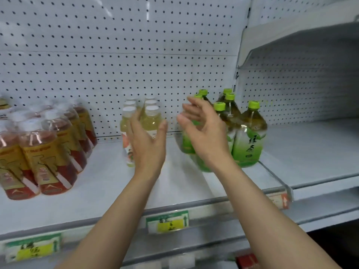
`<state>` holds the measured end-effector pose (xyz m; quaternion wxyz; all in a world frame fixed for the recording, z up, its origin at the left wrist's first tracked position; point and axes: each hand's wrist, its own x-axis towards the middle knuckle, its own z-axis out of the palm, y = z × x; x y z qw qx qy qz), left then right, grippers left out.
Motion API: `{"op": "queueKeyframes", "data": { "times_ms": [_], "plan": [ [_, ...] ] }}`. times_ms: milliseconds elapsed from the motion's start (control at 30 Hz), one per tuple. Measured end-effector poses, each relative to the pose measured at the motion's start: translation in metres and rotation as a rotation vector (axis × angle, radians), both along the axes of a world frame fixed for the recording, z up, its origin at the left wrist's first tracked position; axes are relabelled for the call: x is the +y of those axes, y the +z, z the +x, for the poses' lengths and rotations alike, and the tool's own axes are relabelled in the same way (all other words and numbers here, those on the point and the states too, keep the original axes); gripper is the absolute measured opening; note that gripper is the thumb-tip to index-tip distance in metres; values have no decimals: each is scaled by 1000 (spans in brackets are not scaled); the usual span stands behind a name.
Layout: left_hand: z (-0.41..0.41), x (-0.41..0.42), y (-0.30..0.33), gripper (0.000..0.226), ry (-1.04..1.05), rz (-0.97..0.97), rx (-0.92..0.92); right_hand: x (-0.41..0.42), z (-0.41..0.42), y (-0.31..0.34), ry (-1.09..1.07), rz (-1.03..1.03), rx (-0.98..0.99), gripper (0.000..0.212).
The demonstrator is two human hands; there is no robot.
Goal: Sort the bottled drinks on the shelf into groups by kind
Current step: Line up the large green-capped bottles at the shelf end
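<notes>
Three groups of bottles stand on the white shelf point(108, 183). At the left are several red-and-gold tea bottles point(48, 152) with white caps. In the middle stand several pale yellow drinks point(149, 117) with white caps. At the right are several green tea bottles point(249, 138) with green caps. My left hand point(147, 140) is raised in front of the pale yellow bottles, fingers straight, holding nothing. My right hand point(206, 131) hangs in front of the green tea bottles, fingers spread and relaxed, holding nothing. Whether either hand touches a bottle cannot be told.
A white pegboard point(116, 55) backs the shelf. A clear divider point(275, 175) runs along the shelf right of the green bottles. Price tags point(167, 221) sit on the front rail. A higher grey shelf point(303, 35) juts out at the upper right.
</notes>
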<state>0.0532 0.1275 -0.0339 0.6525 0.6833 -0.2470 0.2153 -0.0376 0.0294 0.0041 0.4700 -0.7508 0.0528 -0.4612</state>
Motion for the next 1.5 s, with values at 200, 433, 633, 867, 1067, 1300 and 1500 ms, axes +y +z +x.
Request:
{"op": "queueKeyframes", "data": {
  "times_ms": [200, 433, 633, 867, 1067, 1300, 1500],
  "plan": [
    [-54, -87, -13, 87, -276, 245, 99, -108, -66, -1, -534, -16, -33, 57],
    [-59, -113, -15, 98, -180, 256, 231, -197, -89, -45, 48, 315, 388, 103],
    [-67, -70, -12, 88, -102, 119, 316, -222, -91, -52, 82, 231, 400, 90],
    [-67, 9, -13, 88, 113, 68, 351, -201, -87, -65, 79, 232, 399, 116],
    [-69, 22, -2, 98, 323, 279, 262, -169, -71, -68, 297, 241, 376, 105],
    [-100, -58, 21, 75, 194, 261, -293, -190, -65, -67, 231, 237, 334, 102],
    [-38, -123, 7, 97, -98, 307, 165, -246, -86, -62, 1, 281, 305, 112]
  ]
}}
